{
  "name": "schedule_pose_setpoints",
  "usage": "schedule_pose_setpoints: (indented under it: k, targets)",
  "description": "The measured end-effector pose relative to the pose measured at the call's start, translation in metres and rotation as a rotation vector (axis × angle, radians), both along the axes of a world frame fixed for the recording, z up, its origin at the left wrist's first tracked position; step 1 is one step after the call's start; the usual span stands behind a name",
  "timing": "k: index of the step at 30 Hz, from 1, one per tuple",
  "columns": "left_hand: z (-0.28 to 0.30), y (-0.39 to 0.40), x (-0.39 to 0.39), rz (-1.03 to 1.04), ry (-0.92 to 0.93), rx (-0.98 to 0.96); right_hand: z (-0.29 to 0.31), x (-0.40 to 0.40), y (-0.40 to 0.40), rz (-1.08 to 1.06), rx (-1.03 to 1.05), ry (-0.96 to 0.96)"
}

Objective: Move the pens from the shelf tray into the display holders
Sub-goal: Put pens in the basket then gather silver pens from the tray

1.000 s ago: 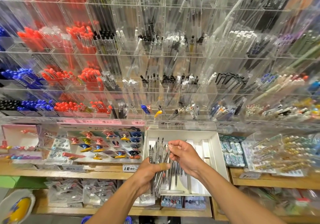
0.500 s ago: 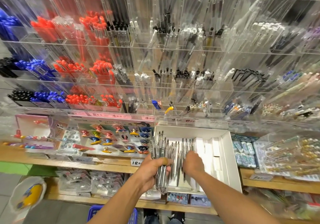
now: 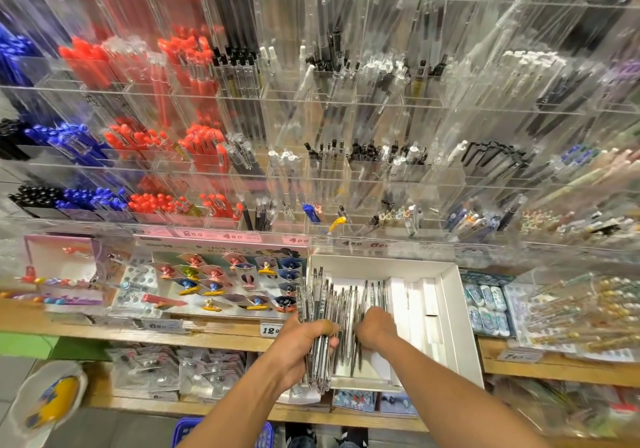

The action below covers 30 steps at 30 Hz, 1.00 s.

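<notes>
Head view — price tags [image 3: 221,237] beside white tray [image 3: 460,326]

Pens [image 3: 320,312], bundle in the left grip: clear glossy plastic barrels, dark tips. Tray [image 3: 453,316] around the right grip: matt white card, smooth. Display holders [image 3: 346,170] above the grips: transparent glossy acrylic. Shelf [image 3: 207,338] beside the left grip: light wood, matt finish.

Left hand [image 3: 300,347]: gripping a pen bundle [image 3: 320,312], lower centre.
Right hand [image 3: 375,326]: reaching into the white tray [image 3: 450,309].
</notes>
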<state>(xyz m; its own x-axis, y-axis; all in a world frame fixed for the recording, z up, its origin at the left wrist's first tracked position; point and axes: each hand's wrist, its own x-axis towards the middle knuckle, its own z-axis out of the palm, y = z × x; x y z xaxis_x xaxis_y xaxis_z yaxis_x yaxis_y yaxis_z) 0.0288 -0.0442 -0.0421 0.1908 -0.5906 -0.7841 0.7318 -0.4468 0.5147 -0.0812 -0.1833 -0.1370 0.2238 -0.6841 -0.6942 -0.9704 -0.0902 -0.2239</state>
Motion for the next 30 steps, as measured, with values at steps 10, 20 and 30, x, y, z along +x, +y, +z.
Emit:
schedule_pose_setpoints:
  k: [10, 20, 30]
  targets:
    - [0.0, -0.01, -0.001, -0.046, -0.113, -0.042, 0.06, -0.034, -0.017, -0.314, 0.386, -0.619]
    - [0.009, -0.021, -0.012, -0.17, -0.114, -0.073, 0.107, -0.026, -0.003, -0.432, 0.807, -0.891]
    - [0.008, -0.016, -0.007, -0.199, -0.141, -0.049, 0.092, -0.026, -0.01, -0.46, 0.815, -0.906]
